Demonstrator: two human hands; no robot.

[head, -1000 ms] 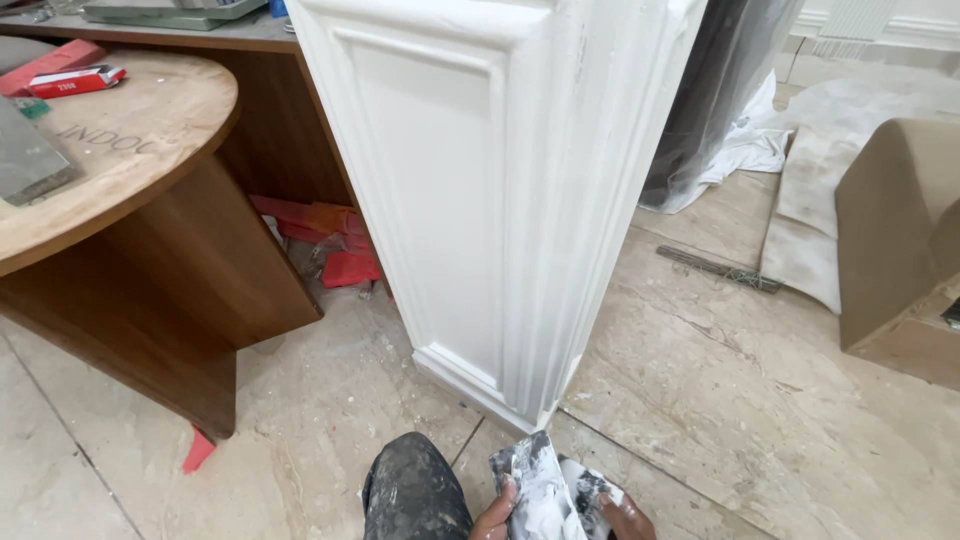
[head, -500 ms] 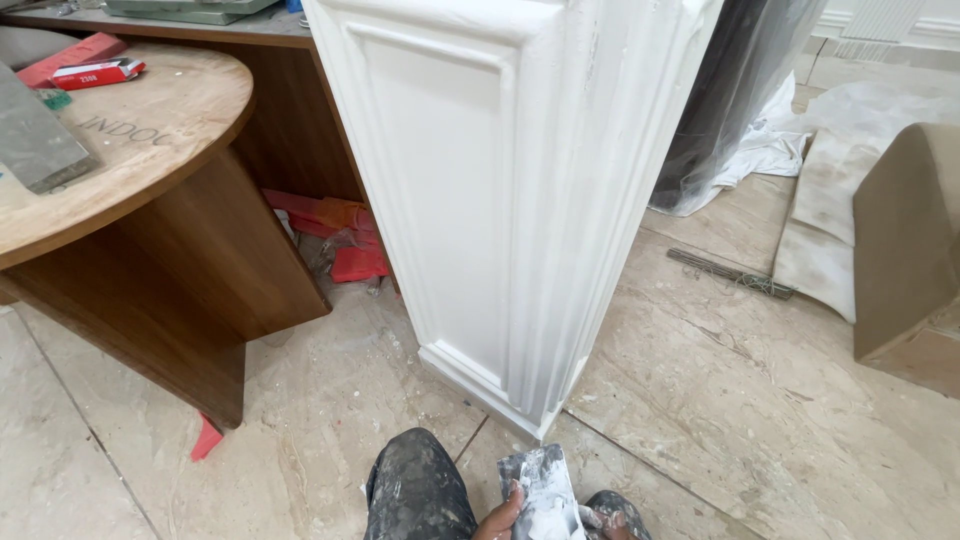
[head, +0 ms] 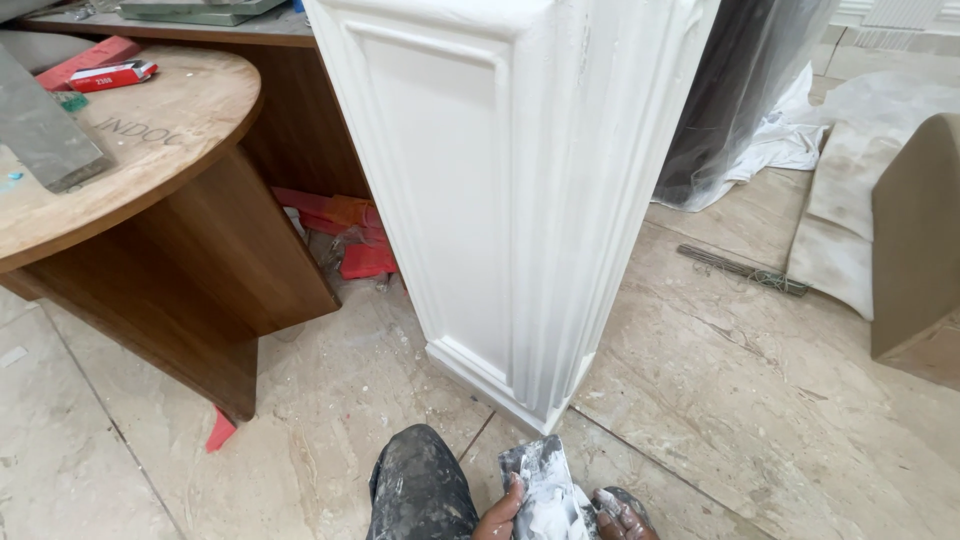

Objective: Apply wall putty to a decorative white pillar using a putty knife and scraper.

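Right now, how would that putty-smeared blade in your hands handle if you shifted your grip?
The putty blade looks thin and flat, so probably light and slightly springy. Its white smears may make it slippery. Both the left hand and right hand pinch it, suggesting easy control.

I see a beige tiled floor (head: pixel 760 400) carrying a white panelled column (head: pixel 500 200). Left of the column stands a round wooden counter (head: pixel 150 150), bearing a grey flat block (head: pixel 40 130) and a red box (head: pixel 112 74). Red scraps (head: pixel 350 235) lie on the floor between counter and column; right of the column lie a thin rod (head: pixel 742 269) and a white sheet (head: pixel 780 140).
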